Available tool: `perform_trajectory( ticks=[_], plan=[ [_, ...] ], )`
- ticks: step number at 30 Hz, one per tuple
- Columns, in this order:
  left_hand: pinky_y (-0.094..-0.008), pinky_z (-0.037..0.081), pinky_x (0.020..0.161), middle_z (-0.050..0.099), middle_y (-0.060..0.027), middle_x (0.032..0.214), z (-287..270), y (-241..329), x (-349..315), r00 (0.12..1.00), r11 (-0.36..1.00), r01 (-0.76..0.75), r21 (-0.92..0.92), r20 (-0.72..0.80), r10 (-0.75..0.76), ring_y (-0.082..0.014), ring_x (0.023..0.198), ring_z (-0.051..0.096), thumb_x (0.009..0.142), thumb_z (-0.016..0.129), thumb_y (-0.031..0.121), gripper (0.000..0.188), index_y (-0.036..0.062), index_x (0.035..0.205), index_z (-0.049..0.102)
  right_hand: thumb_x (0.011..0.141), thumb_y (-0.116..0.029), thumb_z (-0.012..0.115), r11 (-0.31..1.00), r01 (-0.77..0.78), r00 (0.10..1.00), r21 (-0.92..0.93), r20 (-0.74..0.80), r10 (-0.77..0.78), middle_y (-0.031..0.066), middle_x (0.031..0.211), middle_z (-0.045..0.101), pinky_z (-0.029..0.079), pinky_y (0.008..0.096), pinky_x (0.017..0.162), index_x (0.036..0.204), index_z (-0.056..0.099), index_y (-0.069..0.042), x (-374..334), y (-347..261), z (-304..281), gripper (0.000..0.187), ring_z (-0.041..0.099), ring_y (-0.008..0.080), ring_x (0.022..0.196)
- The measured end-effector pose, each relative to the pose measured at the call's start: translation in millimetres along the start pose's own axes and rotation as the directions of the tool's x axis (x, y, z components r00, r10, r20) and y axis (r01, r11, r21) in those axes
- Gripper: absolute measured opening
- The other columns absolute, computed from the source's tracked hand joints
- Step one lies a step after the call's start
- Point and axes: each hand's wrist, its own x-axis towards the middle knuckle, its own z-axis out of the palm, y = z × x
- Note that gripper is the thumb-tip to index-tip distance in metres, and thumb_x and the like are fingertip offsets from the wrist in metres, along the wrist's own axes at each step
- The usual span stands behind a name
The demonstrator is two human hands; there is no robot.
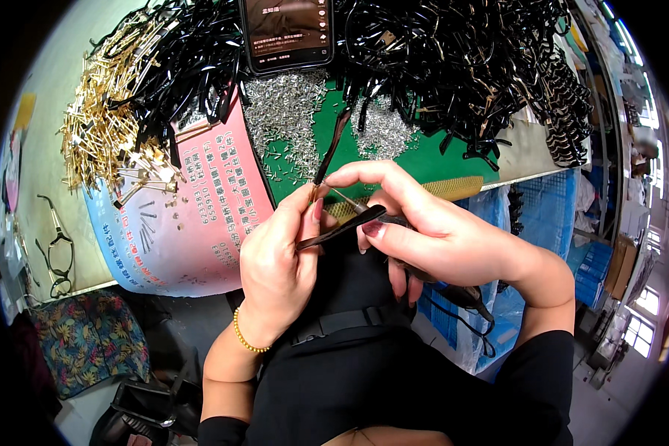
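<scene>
My left hand (279,253) is closed, thumb and fingertips pinching the small gold end of a dark eyeglass temple (333,145), whose slim arm points away from me. A second dark temple (338,230) crosses below, between my two hands. In my right hand (446,241) is a screwdriver with a thin metal shaft (343,198), its tip close to the gold end. The dark tool body (464,297) with a cord, showing below that hand, appears to belong to it. My right index finger reaches to the left fingertips. The exact contact at the tip is too small to make out.
Heaps of black temples (453,67) and gold metal parts (111,97) cover the far table. Small silver pieces (286,111) lie on a green mat (334,97) below a phone (288,33). A pink-blue sheet (208,223), an eyeglass frame (59,253) and a yellow mesh strip (453,187) lie nearer.
</scene>
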Motion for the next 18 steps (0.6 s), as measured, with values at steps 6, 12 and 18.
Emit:
perform_trajectory(
  ticks=[6, 12, 18],
  plan=[
    [-0.0349, 0.052, 0.058, 0.072, -0.0135, 0.087, 7, -10, -1, 0.952, 0.913, -0.265, 0.31, -0.063, 0.298, -0.0258, 0.07, 0.07, 0.093, 0.066, -0.001, 0.032, -0.0033, 0.125, 0.063, 0.104, -0.014, 0.046, 0.993, -0.034, 0.999, 0.111, 0.021, 0.032, 0.0091, 0.098, 0.054, 0.052, 0.0275, 0.047, 0.152, 0.022, -0.011, 0, -2, -4, 0.053, 0.064, 0.0147, 0.059],
    [-0.036, 0.053, 0.063, 0.068, -0.0118, 0.084, 10, -21, -2, 0.908, 0.873, -0.38, 0.305, -0.057, 0.415, -0.025, 0.071, 0.067, 0.083, 0.066, -0.01, 0.044, -0.0038, 0.127, 0.063, 0.102, -0.011, 0.054, 0.968, -0.1, 0.994, 0.23, 0.064, 0.087, 0.0173, 0.114, 0.062, 0.049, 0.0334, 0.047, 0.147, 0.025, -0.004, -5, 7, -7, 0.054, 0.062, 0.0215, 0.056],
    [-0.0337, 0.056, 0.067, 0.071, -0.0101, 0.09, -18, -10, 0, 0.952, 0.934, -0.291, 0.207, -0.035, 0.304, -0.0227, 0.073, 0.069, 0.077, 0.06, -0.014, 0.05, 0.0028, 0.123, 0.067, 0.099, -0.022, 0.063, 0.547, 0.25, 0.824, -0.799, -0.121, -0.554, 0.0189, 0.11, 0.061, 0.056, 0.0414, 0.067, 0.143, 0.037, -0.001, -12, 32, 10, 0.055, 0.069, 0.0358, 0.084]
  ],
)
